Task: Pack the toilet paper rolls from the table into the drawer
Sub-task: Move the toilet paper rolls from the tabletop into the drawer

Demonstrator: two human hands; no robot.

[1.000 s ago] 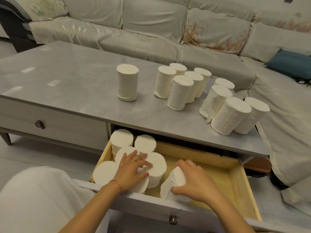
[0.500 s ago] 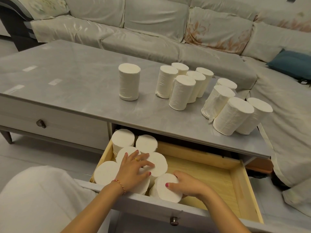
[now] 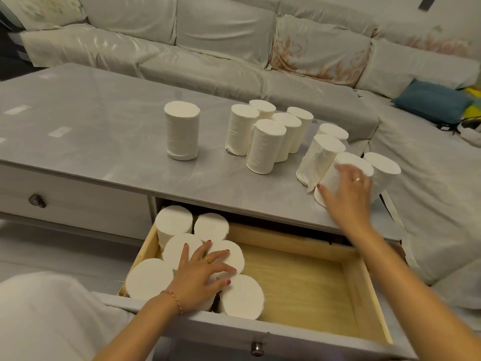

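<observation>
Several white toilet paper rolls stand upright on the grey table [image 3: 104,142]: one alone [image 3: 182,130], a middle cluster [image 3: 263,145], and a right group near the table's corner. My right hand [image 3: 347,194] reaches over the front roll of that right group [image 3: 346,165], fingers spread against its side; a firm hold does not show. The wooden drawer [image 3: 361,290] is pulled out below. Several rolls stand packed in its left part, the newest at the front [image 3: 242,298]. My left hand [image 3: 200,274] lies flat, fingers apart, on top of those packed rolls.
A covered light sofa [image 3: 208,56] runs behind and to the right of the table, with a blue cushion [image 3: 432,101] on it. A shut drawer with a dark knob [image 3: 37,200] sits to the left. The open drawer's right half shows bare wood.
My right hand let go of the roll it set upright in the drawer's front and rose up to the right group on the table. My left hand stayed on the packed rolls.
</observation>
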